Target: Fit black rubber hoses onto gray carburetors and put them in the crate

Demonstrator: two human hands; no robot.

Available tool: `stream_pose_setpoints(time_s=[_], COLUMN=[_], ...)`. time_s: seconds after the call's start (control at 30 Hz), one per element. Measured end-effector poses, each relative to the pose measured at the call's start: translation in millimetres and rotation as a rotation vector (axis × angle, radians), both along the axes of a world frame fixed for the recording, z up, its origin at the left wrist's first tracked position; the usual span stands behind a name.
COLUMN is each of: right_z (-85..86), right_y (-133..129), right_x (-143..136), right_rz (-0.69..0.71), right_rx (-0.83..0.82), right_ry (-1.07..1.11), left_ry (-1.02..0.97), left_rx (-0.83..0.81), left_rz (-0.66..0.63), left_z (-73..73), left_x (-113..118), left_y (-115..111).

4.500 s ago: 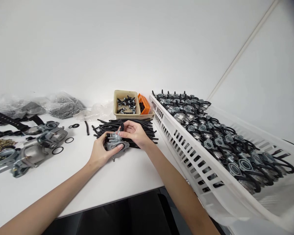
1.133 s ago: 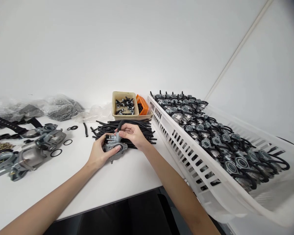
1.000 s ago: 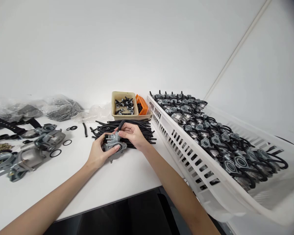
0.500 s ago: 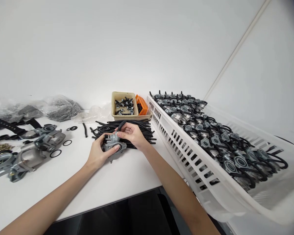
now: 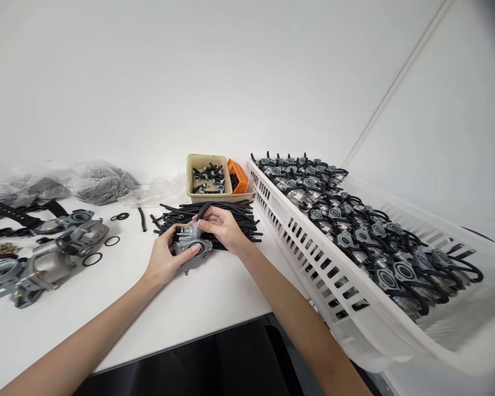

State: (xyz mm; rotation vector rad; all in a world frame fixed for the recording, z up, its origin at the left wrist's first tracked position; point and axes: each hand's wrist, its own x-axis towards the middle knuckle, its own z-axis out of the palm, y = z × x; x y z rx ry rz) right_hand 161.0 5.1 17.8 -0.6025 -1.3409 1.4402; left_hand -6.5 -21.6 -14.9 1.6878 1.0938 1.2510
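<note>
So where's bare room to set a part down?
Mostly on the table, from the held carburetor to the near edge. Another patch lies between the left forearm and the metal parts; a narrow strip runs between the tubes and the white basket. It's crowded around the tubes, tan bin and orange basket, and at far left with parts and bags.

White table (image 5: pixel 214 297) before plain white wall (image 5: pixel 190 71); pale diagonal strip (image 5: pixel 400 80) on right; light soft.
</note>
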Motion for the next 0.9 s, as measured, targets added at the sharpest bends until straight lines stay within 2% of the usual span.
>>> stream_pose_setpoints(time_s=[0.3,0.63,0.9], right_z=[1.5,2.0,4.8], right_y=[-0.5,-1.0,-2.1], right_x=[4.2,4.1,3.2], right_rz=[0.065,-0.035,-0.063], right_rx=[0.007,0.01,-0.017], right_ry=[0.004,-0.064,-0.079], left_ry=[-0.03,-0.005,0.004], left_rx=[-0.008,-0.007,-0.01], left_rz=[0.005,0.013,0.007], left_z=[0.2,2.2,2.3], left_x=[-0.4,0.4,-0.1], left_y=[0.0,-1.2,-0.8])
